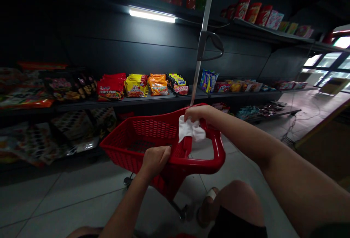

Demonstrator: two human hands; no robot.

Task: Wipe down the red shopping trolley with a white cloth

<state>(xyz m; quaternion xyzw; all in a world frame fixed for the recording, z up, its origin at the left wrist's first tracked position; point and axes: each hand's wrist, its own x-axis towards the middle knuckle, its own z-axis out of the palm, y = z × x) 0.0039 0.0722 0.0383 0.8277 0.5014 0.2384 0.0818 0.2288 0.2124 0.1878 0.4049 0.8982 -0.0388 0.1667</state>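
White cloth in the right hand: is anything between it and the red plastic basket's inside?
Nothing visible: the crumpled white cloth, held in the right hand, hangs over the interior of the red plastic basket; the left hand grips the near side, apart from it.

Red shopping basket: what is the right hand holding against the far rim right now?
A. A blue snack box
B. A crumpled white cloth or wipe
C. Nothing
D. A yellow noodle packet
B. The right hand pinches a crumpled white cloth or wipe on the rim of the red plastic shopping basket, while the left hand grips the basket's near edge.
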